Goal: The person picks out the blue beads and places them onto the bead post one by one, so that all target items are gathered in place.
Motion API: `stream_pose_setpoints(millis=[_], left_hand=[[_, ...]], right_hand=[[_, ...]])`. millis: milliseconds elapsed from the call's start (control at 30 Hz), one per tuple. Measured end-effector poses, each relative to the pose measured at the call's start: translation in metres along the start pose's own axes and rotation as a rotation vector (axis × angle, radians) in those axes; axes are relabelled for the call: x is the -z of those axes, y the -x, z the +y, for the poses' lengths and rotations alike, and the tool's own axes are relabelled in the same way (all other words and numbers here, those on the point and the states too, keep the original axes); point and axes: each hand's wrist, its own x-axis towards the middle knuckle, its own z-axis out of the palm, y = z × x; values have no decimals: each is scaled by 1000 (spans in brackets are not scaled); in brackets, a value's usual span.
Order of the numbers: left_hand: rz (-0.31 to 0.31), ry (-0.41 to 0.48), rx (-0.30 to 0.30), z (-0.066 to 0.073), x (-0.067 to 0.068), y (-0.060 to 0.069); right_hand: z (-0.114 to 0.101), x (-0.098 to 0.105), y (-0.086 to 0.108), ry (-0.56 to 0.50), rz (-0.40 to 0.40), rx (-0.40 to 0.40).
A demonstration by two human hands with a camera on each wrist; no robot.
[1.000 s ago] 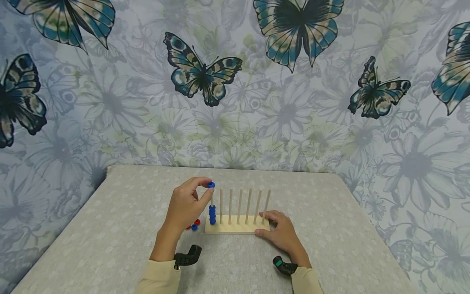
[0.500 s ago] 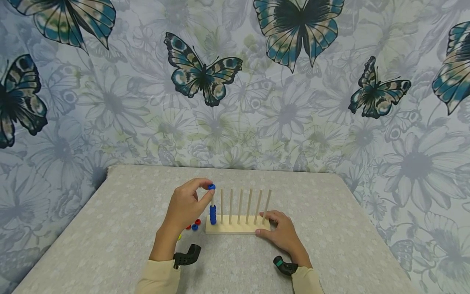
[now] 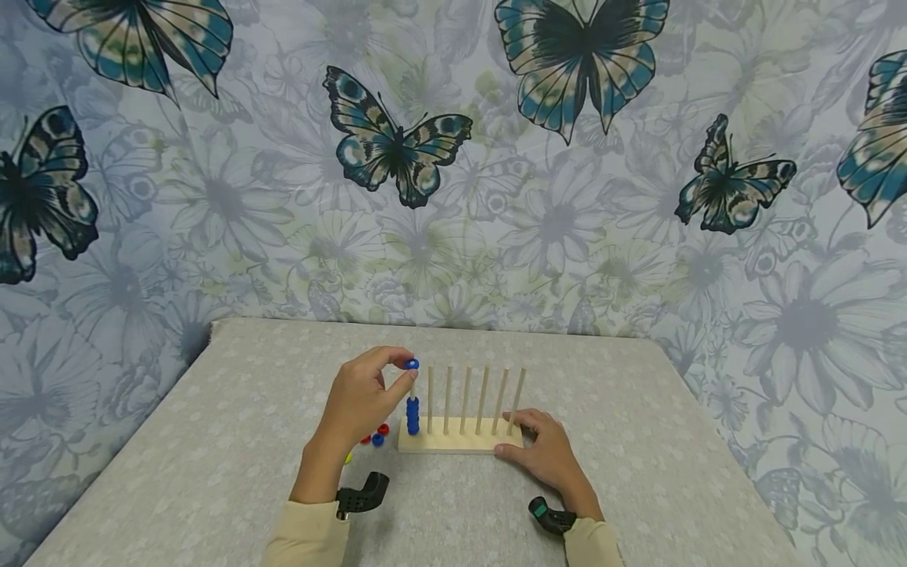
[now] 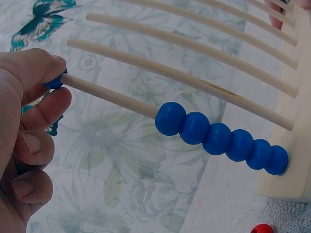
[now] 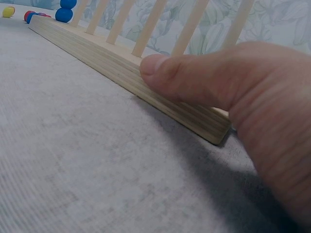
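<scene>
My left hand [image 3: 364,398] pinches a blue bead [image 3: 412,364] between thumb and forefinger at the top of the leftmost peg. In the left wrist view that bead [image 4: 56,81] sits at the peg's tip, partly hidden by the fingers. Lower on the same peg, a stack of several blue beads [image 4: 217,139] rests against the base. The wooden base [image 3: 460,446] carries a row of several upright pegs; the others hold no beads. My right hand [image 3: 544,447] grips the base's right end, its thumb [image 5: 170,73] along the front edge.
Left of the base, loose beads lie on the cloth-covered table [image 3: 638,472]: a blue bead [image 3: 378,440], red beads [image 3: 383,429] and a yellow bead [image 3: 348,457], partly behind my left wrist. A butterfly-patterned backdrop [image 3: 553,220] stands behind the table.
The pinched blue bead has come down very slightly at the peg's tip, with my left hand. My right hand keeps its grip on the base. The whole view has shifted a little.
</scene>
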Motion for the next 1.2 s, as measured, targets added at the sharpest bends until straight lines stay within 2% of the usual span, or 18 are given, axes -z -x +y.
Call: stream_pose_setpoints(millis=[233,500,867,1067,1200], left_hand=[[3,-8,-21,-2,-2,1],[45,-3,-53,-2,-2,1],[43,5,-9,-1,-1,-3],[58,16,29,-3,-1,-1],[74,29,41,-4,-3,1]], right_hand=[[-1,1,1,-2,-4,-3],[1,0,1,2,-1,-1],[0,2,-3,19,17,21],[-3,1,-2,12,-14,1],[-3,0,-1,27,-1,6]])
